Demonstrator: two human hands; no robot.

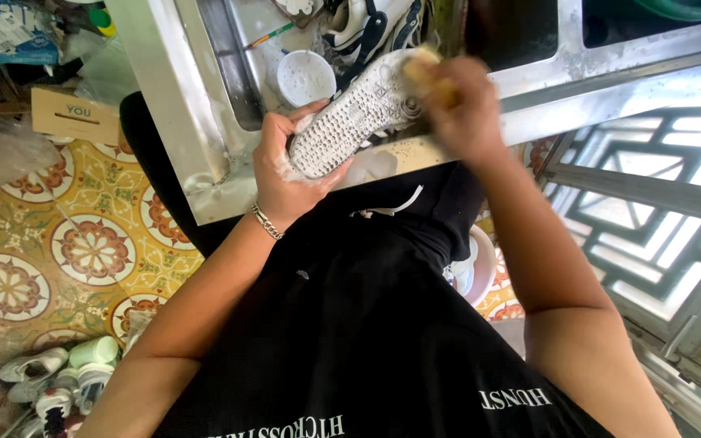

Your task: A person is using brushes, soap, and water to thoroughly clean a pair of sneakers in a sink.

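Shoe [359,118], white, sole up, soapy, held over steel sink [229,73] edge. Left hand [285,166] grip clamped on heel end. Right hand [464,109], blurred, grip closed on yellow sponge [423,69] pressed to toe end. White cup [305,78] in sink just beside. More shoes [367,24] behind.

flat brown cardboard box [75,115] with dark print | on patterned tile floor, upper left || blue-and-white printed carton [2,32] | top-left corner, partly cut off by frame edge, above the cardboard box
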